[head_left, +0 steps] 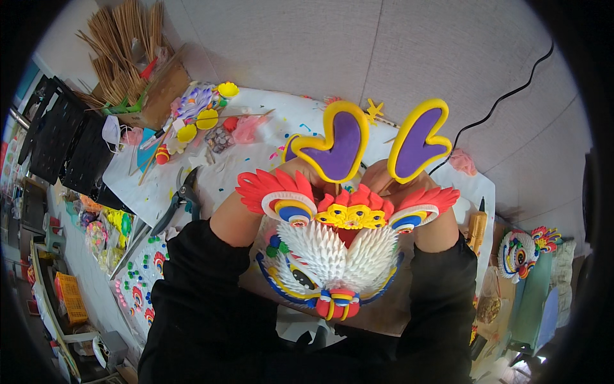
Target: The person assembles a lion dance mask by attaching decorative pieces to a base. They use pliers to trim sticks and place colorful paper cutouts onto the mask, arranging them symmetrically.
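In front of me is a lion-dance style head (320,249) with white spiky fur, black-pupilled eyes, red feathered ears and a red nose with yellow and blue bands. A purple horn with a yellow rim (342,147) rises from its top left, and a matching horn (419,142) from its top right. My left hand (303,171) is closed at the base of the left horn, partly hidden by it. Closed at the foot of the right horn is my right hand (380,178), where a thin stick shows. The ears hide parts of both hands.
Pliers (182,198) lie left of me on a white-covered table (249,102). Behind them are clay flowers (195,102) and a box of bamboo sticks (160,89). An orange-handled tool (477,227) lies at right, near another decorated head (515,256). A black cable (505,96) hangs along the wall.
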Demonstrator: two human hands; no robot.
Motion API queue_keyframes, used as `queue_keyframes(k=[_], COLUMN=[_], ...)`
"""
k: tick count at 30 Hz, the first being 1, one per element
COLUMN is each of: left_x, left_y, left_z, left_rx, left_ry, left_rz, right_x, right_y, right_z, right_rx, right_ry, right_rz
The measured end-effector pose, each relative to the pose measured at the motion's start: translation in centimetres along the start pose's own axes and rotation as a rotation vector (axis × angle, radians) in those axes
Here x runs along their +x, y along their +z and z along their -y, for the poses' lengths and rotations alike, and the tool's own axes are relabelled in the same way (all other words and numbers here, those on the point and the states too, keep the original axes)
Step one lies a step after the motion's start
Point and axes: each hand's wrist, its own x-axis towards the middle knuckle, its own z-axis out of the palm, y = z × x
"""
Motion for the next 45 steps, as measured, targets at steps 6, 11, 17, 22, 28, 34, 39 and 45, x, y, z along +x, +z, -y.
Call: queue_keyframes(k=[6, 11, 17, 22, 28, 34, 39, 45], left_x=[-0.1, 0.0, -0.1, -0.3, -0.6, -0.5, -0.5, -0.4], left_y=[0.0, -0.1, 0.0, -0.1, 0.1, 0.1, 0.0, 0.0], left_z=[0.3, 0.5, 0.6, 0.6, 0.7, 0.8, 1.1, 1.5], left_rx=[0.008, 0.014, 0.034, 0.063, 0.084, 0.094, 0.109, 0.171], left_ry=[-0.010, -0.015, -0.015, -0.018, -0.032, -0.047, -0.057, -0.075], left_rz=[-0.004, -0.005, -0.015, -0.025, -0.029, -0.025, -0.016, 0.001], right_x=[-0.1, 0.2, 0.5, 0.1, -0.1, 0.0, 0.0, -0.1], right_y=[-0.1, -0.4, -0.5, -0.3, 0.2, 0.0, -0.3, -0.2], right_z=[0.0, 0.0, -0.2, -0.1, 0.0, -0.2, -0.3, -0.4], right_rx=[-0.096, -0.258, -0.243, -0.165, -0.010, -0.069, -0.136, -0.007], right_ry=[-0.017, -0.142, -0.229, -0.072, 0.051, 0.004, -0.007, 0.045], right_rz=[0.005, 0.060, 0.099, 0.023, -0.045, -0.007, 0.015, -0.002])
